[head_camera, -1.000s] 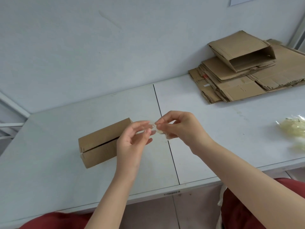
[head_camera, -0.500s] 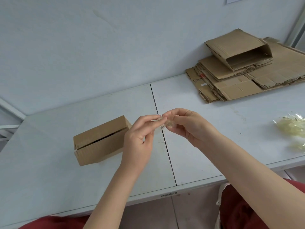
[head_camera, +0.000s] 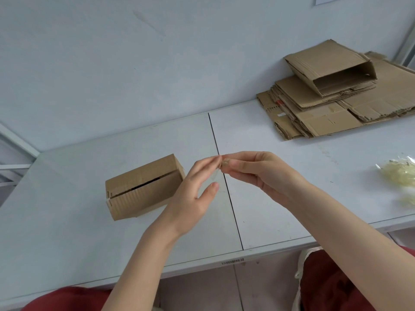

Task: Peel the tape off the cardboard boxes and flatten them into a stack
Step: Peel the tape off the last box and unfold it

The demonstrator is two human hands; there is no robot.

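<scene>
A small brown cardboard box (head_camera: 143,187) lies on the white table (head_camera: 89,232), left of centre, its top flaps slightly parted along a dark slit. Just right of the box, above the table, my two hands meet. My right hand (head_camera: 253,173) pinches a small crumpled piece of clear tape (head_camera: 224,163) between thumb and fingers. My left hand (head_camera: 197,189) has its fingers stretched up with the fingertips touching that tape, and its thumb is held apart below. A stack of flattened cardboard (head_camera: 325,113) lies at the back right, with a half-collapsed box (head_camera: 325,68) on top.
A heap of peeled yellowish tape (head_camera: 399,173) lies at the table's right edge. A dark seam (head_camera: 226,189) runs across the table under my hands. The grey wall stands close behind, and red-clothed legs show below the front edge.
My left thumb has come off the tape and dropped away, leaving only the fingertips against it. My right hand keeps its pinch on the wad. The box has not moved.
</scene>
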